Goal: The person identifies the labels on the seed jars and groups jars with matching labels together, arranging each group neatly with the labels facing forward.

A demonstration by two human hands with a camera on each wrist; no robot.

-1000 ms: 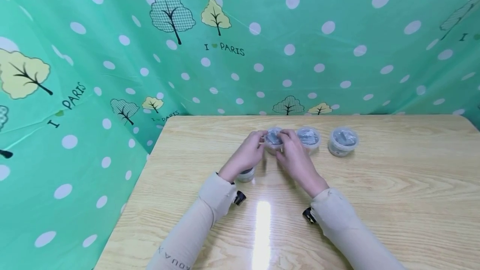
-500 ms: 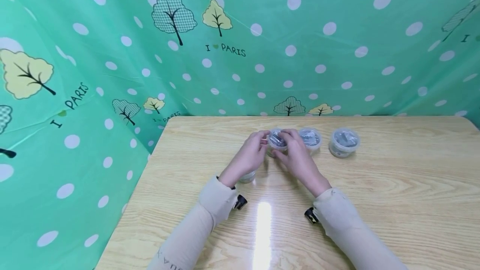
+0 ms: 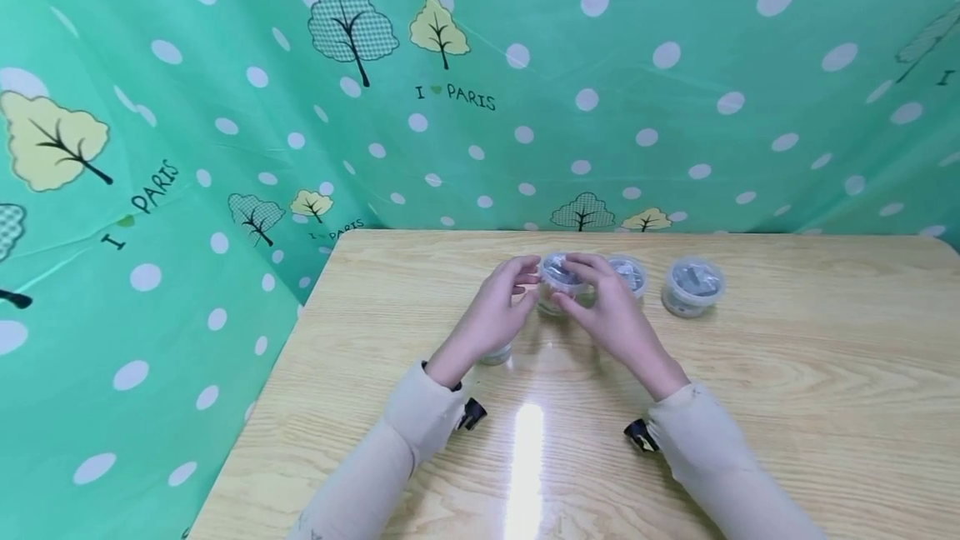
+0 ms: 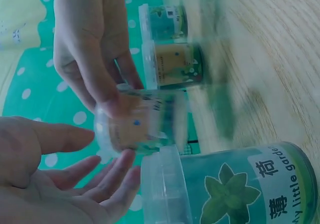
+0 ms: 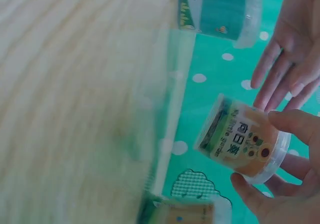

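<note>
My right hand (image 3: 618, 315) grips a clear lidded planting cup (image 3: 557, 272) between thumb and fingers. In the right wrist view this planting cup (image 5: 242, 140) has an orange label with Chinese characters and "little garden", and it looks tilted off the table. My left hand (image 3: 491, 311) is just left of it, fingers loosely spread. The left wrist view shows the left fingers (image 4: 107, 184) close by the held cup; whether they touch it is unclear. A teal-labelled cup (image 4: 227, 191) stands beside the left hand, mostly hidden behind that hand in the head view.
Right of the held cup stand another lidded cup (image 3: 628, 273), partly behind the right hand, and a further cup (image 3: 693, 286). The wooden table (image 3: 810, 373) ends at a green dotted cloth (image 3: 517, 136) behind and to the left.
The held cup has shifted slightly to the right with the right hand. My left fingers have loosened and drawn a little away from its side. The other cups stay put.
</note>
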